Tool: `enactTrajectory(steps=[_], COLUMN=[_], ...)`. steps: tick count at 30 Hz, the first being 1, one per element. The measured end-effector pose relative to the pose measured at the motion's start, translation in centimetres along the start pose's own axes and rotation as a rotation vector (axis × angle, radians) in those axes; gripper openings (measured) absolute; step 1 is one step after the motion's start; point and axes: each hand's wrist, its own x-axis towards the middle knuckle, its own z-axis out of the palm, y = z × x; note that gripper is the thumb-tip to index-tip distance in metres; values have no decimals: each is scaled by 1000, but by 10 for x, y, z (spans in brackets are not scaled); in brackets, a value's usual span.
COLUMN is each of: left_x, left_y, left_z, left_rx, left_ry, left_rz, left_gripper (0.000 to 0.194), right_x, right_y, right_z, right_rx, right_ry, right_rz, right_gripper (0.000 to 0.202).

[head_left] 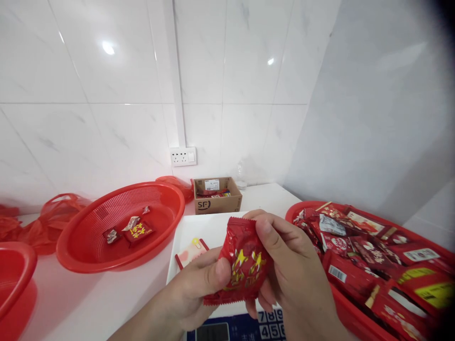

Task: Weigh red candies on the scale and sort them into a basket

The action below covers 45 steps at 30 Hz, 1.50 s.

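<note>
A red snack packet (245,260) with yellow lettering and crimped ends is held between both of my hands. My left hand (199,289) grips its lower left side, the thumb pressed on the front. At the upper right corner, my right hand (295,265) pinches it with thumb and fingers. Below the packet is a digital scale with a white pan (185,227) and a blue keypad panel (238,329). On the pan, partly hidden by my left hand, lies a pink and white packet (192,253) with a red edge.
To the right, a red basket (295,208) is heaped with red snack packets (377,251). A red mesh basket (163,246) at left holds a few packets (138,230). Behind stand a cardboard box (222,204) and a clear plastic container (241,177). Red plastic bags (53,218) and another red basket (17,255) sit far left.
</note>
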Motion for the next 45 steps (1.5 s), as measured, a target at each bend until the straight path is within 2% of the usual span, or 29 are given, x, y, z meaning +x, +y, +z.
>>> enactTrajectory(steps=[12, 19, 22, 26, 32, 35, 40, 45], left_x=[-1, -1, 1, 4, 3, 2, 6, 7], left_y=[2, 2, 3, 2, -7, -9, -4, -2], left_z=[1, 6, 9, 10, 4, 2, 9, 12], left_rx=[-7, -48, -99, -141, -118, -102, -77, -63], left_ry=[21, -15, 25, 110, 114, 146, 103, 121], left_rz=[2, -17, -45, -119, -169, -155, -89, -59], left_gripper=[50, 64, 75, 81, 97, 95, 87, 83], right_x=[-2, -3, -3, -3, -5, -6, -6, -7], right_y=[1, -2, -3, -2, -1, -1, 0, 1], right_z=[2, 2, 1, 0, 2, 4, 6, 7], right_rx=[-59, -19, -42, -98, -205, -200, -197, -213], right_ry=[65, -41, -52, -32, 6, 28, 64, 66], right_rz=[-51, -17, 12, -39, -8, -32, -76, -105], right_gripper=[39, 36, 36, 36, 39, 40, 38, 37])
